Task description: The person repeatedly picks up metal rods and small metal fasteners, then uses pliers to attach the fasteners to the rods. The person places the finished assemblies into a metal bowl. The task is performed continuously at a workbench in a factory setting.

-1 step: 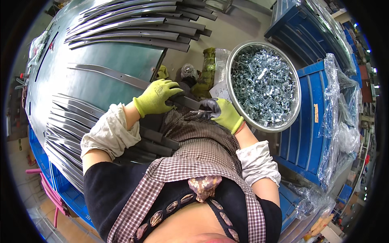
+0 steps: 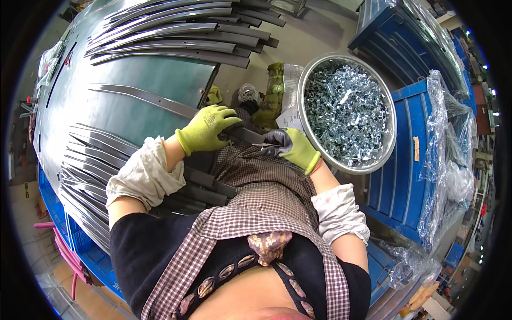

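Note:
My left hand (image 2: 207, 128), in a yellow-green glove, grips the near end of a long dark curved metal strip (image 2: 144, 98) that lies across the grey-green table (image 2: 133, 72). Just to its right, my right hand (image 2: 293, 149), in a matching glove with dark fingertips, pinches a small shiny metal clip (image 2: 264, 144) against the strip's end. Both hands are over my checked apron. Beyond the right hand stands a round metal basin (image 2: 302, 90) heaped with shiny metal clips (image 2: 346, 106).
Stacked curved strips lie fanned at the table's far end (image 2: 181, 32) and along its near left edge (image 2: 88, 160). Blue crates (image 2: 416, 128) with clear plastic bags (image 2: 450, 144) stand on the right. A green bundle (image 2: 274, 90) sits between table and basin.

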A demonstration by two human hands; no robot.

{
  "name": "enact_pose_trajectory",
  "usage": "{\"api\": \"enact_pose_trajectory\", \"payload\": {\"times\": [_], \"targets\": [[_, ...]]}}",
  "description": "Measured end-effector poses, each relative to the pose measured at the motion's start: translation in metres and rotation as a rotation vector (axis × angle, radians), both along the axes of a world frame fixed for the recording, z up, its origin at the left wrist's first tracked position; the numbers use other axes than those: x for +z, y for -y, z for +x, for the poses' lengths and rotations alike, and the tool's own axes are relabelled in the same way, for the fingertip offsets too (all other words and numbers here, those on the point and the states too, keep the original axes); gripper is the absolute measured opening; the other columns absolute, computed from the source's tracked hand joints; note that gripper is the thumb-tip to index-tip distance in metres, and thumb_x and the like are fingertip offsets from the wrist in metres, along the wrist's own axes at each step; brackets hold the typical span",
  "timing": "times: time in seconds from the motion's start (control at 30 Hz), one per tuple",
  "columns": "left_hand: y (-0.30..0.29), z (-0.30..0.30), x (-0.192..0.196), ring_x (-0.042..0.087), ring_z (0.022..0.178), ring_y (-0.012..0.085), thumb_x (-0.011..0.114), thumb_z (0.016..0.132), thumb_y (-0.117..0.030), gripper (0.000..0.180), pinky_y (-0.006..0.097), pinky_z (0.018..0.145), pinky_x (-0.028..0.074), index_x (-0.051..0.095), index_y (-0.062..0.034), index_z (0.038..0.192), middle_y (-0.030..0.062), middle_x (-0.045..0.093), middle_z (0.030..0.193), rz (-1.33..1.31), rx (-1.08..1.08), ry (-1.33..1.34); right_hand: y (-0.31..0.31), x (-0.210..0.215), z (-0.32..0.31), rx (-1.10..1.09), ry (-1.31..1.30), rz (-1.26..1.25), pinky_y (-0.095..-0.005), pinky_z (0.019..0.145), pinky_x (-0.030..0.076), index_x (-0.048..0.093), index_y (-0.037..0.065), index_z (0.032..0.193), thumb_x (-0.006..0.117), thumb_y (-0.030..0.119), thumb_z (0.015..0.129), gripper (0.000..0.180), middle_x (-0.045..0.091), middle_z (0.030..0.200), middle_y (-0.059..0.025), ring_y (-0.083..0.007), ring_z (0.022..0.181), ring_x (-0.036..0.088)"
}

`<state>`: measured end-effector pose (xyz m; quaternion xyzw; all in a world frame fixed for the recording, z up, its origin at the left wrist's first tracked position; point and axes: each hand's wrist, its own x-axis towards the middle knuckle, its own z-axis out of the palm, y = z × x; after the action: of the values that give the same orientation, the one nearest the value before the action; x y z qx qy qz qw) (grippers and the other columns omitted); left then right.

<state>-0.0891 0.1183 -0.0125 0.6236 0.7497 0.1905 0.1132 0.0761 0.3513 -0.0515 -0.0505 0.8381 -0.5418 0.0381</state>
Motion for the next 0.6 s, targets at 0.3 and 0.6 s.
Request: {"api": "enact_pose_trajectory", "payload": {"times": [0.3,0.6], "targets": [[-0.002,0.001,0.000,0.059,0.103,0.0318,0.079,0.057,-0.018,0.058,0.042,0.090,0.048,0.064,-0.0078,0.112,0.0105,0.062,0.111,0.030,0.011,-0.033,0.002,-0.022,0.008,-0.238,-0.085,0.279,-0.0360,0.061,0.050,0.070,0.003,0.083,0.075,0.022,0.079,0.020,0.068,0.074,-0.0130,-0.0290,0.065,0.066],[-0.002,0.004,0.005,0.060,0.105,0.0292,0.081,0.065,-0.023,0.055,0.041,0.093,0.048,0.064,-0.0101,0.116,0.0088,0.063,0.113,-0.025,0.044,-0.087,0.009,-0.003,0.061,-0.293,-0.008,0.217,-0.0371,0.069,0.051,0.070,0.007,0.101,0.068,0.012,0.081,0.021,0.069,0.086,-0.0143,-0.0312,0.078,0.067]]}}
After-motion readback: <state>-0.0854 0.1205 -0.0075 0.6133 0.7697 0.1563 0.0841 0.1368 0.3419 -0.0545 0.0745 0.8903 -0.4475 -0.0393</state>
